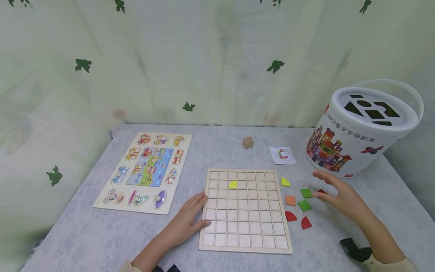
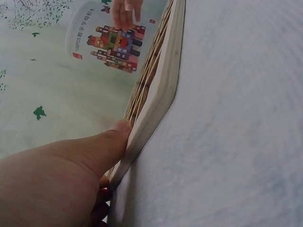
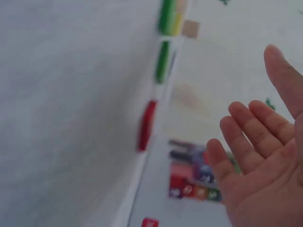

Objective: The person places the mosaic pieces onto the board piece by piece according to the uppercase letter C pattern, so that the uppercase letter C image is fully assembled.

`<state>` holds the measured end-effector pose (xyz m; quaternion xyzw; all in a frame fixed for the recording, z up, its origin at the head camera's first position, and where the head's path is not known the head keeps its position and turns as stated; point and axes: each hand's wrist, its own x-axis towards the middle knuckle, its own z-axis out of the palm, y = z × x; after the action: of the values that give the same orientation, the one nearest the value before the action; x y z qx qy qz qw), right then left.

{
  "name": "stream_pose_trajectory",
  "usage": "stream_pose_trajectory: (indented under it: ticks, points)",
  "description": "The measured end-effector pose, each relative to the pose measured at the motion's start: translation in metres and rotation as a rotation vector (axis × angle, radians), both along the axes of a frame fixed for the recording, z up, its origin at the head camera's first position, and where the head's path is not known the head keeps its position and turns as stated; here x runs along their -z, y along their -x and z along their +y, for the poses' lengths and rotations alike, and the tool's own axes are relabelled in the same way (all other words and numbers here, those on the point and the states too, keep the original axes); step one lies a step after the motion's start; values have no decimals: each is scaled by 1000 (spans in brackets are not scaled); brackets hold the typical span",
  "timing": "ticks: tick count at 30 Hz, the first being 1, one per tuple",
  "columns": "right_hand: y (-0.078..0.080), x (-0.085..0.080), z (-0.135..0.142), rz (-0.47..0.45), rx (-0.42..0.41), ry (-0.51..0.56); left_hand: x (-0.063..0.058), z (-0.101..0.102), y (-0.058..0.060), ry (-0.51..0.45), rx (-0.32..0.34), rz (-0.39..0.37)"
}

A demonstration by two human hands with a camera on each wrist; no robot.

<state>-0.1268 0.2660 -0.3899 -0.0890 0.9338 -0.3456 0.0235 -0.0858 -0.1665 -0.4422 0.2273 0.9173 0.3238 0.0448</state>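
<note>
A wooden grid board (image 1: 245, 215) lies on the table with one yellow quarter-round piece (image 1: 232, 184) in a cell of its upper rows. My left hand (image 1: 185, 217) rests against the board's left edge; in the left wrist view its thumb (image 2: 111, 142) touches the side. Over the loose pieces at the right hovers my right hand (image 1: 343, 196), holding nothing, palm and fingers visible in the right wrist view. A dark red piece (image 1: 321, 191) is partly hidden beneath it. Nearby lie green squares (image 1: 304, 206), an orange square (image 1: 290, 200), red quarter-rounds (image 1: 306, 223) and another yellow quarter-round (image 1: 285, 182).
Behind the board are a pattern card (image 1: 283, 155) and a small wooden cube (image 1: 248, 142). A large white bucket (image 1: 357, 132) with a slotted lid stands at the back right, close to my right hand. A vehicle peg puzzle (image 1: 146, 172) lies at the left.
</note>
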Motion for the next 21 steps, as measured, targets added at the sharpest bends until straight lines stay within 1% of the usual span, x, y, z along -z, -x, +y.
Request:
stream_pose_trajectory:
  ticks: [2,4,9,14,18,21]
  points:
    - [-2,5,9,-55,33,-1,0,0,0,3,-3,2]
    - [-2,12,16,-90,49,7,0,1,0,3,-7,-1]
    - [1,29,30,-135,46,1,-1,1,-1,-7,-13,-12]
    - [3,38,31,-138,24,-10,-1,1,-1,-3,-10,-12]
    - [2,39,30,-124,17,-19,-2,0,-1,-3,-5,-10]
    - [1,39,31,-98,22,-60,-2,0,-1,-4,-4,-9]
